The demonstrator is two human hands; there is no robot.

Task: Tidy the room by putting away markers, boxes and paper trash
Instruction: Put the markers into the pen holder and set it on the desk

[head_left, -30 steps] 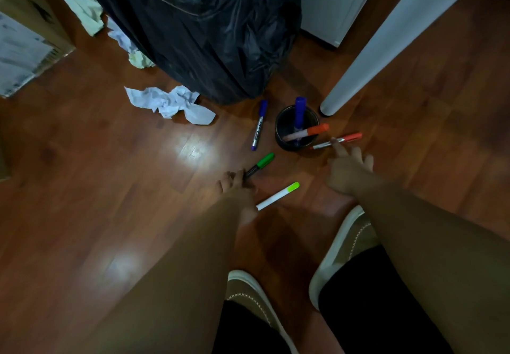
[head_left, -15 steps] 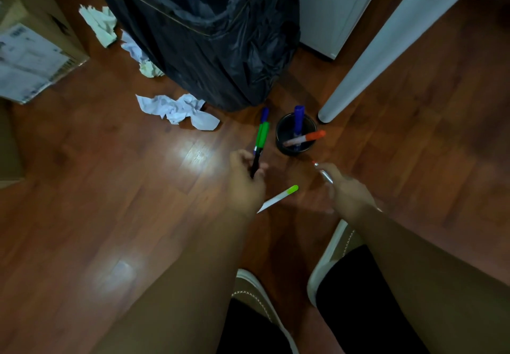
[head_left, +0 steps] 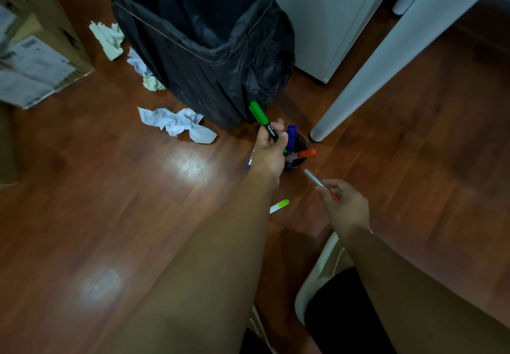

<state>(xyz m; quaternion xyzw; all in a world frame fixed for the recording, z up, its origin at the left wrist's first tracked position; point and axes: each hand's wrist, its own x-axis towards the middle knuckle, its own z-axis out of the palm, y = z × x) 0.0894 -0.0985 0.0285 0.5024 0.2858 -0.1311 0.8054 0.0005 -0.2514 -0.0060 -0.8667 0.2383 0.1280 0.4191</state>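
My left hand (head_left: 269,150) grips a green-capped black marker (head_left: 261,119) just left of a small black cup (head_left: 299,160) on the floor. The cup holds a blue marker (head_left: 291,135) and an orange-capped one (head_left: 305,154). My right hand (head_left: 345,204) pinches a thin white marker with orange ends (head_left: 314,179), its tip pointing toward the cup. A white marker with a lime cap (head_left: 280,206) lies on the floor between my arms. Part of a blue pen (head_left: 250,161) shows behind my left hand.
A bin lined with a black bag (head_left: 204,44) stands behind the cup. Crumpled white paper (head_left: 176,123) lies left of it, more scraps (head_left: 110,38) at its far side. A cardboard box (head_left: 36,58) sits at the far left, a white table leg (head_left: 372,74) right.
My left hand has lifted the green marker from the floor and carried it right, up to the cup. My right hand has picked up the orange-ended marker and raised it.
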